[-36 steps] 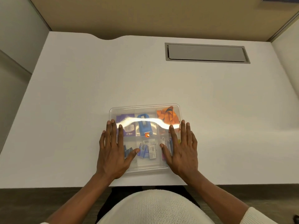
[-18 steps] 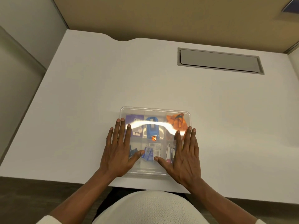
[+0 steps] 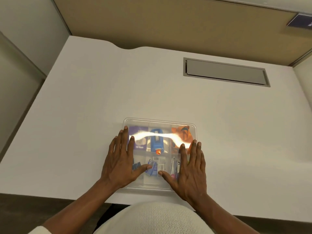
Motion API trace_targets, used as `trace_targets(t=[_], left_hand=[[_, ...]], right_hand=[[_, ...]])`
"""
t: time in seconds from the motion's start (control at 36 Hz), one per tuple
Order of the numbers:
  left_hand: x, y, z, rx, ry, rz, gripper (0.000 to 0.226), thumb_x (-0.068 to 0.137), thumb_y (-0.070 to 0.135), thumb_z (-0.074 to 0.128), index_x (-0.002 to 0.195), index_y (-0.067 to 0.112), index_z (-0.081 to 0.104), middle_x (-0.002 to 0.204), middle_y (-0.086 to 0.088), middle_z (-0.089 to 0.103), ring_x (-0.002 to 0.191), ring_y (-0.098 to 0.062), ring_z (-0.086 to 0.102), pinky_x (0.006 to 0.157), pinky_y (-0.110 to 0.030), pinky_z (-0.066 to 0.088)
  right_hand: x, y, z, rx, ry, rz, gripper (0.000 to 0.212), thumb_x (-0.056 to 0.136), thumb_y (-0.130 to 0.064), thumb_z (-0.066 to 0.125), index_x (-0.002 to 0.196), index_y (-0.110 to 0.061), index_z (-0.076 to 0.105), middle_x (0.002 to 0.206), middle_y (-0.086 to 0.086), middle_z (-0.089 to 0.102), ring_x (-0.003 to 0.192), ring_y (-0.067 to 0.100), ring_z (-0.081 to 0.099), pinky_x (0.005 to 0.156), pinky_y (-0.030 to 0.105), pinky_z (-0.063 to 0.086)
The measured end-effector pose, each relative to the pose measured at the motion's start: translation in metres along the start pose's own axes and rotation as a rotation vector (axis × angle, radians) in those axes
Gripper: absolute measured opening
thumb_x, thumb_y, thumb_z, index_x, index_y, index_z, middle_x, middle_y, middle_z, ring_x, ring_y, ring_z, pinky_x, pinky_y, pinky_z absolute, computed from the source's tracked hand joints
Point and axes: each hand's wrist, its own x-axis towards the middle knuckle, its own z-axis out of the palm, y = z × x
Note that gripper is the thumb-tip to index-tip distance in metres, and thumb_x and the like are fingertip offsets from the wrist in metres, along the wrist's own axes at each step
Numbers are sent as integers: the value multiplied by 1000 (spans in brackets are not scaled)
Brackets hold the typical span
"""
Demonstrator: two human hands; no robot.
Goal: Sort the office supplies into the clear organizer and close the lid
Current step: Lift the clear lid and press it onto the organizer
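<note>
The clear organizer (image 3: pixel 160 122) lies near the desk's front edge with its transparent lid down over the compartments. Through the lid I see a purple packet (image 3: pixel 139 130), a blue stapler (image 3: pixel 157 142), orange material (image 3: pixel 183 132), small blue and white packets (image 3: pixel 156 164) and metal clippers (image 3: pixel 174 165). My left hand (image 3: pixel 120 159) lies flat on the lid's left half, fingers spread. My right hand (image 3: pixel 191 169) lies flat on the right half, fingers together and thumb out. Neither hand holds anything.
The white desk (image 3: pixel 84 107) has a grey recessed cable hatch (image 3: pixel 226 71) at the back right. Tan partition walls (image 3: pixel 168 22) enclose the back and sides. The desk's front edge runs just below the organizer.
Both hands stay flat on the lid. The view has shifted, so the organizer and hands now appear a little further right and lower in the picture.
</note>
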Motion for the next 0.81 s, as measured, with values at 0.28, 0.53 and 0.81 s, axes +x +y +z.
trace_targets(t=[0.28,0.53,0.81], left_hand=[[48,2,-17,53,-52,-4,136,72,104,30,169,12,6,177,-13,-9,165,-34,-5,132,-55,9],[60,-7,-9,22,-103,32,140,71,105,29,168,9,-5,176,-12,-16,165,-31,-10,133,-54,10],[65,-7,-5,40,-124,36,138,72,105,27,169,10,4,177,-14,-5,165,-35,-1,130,-59,19]], right_hand=[[36,4,-24,36,86,-32,108,85,-88,41,166,-21,15,175,14,4,163,31,-1,128,57,20],[77,8,-19,-19,-63,-51,116,85,-92,28,166,-14,1,173,16,-11,161,32,-11,130,54,15],[79,15,-6,5,-44,-63,117,82,-94,30,166,-21,-5,175,10,-10,162,30,-7,129,54,19]])
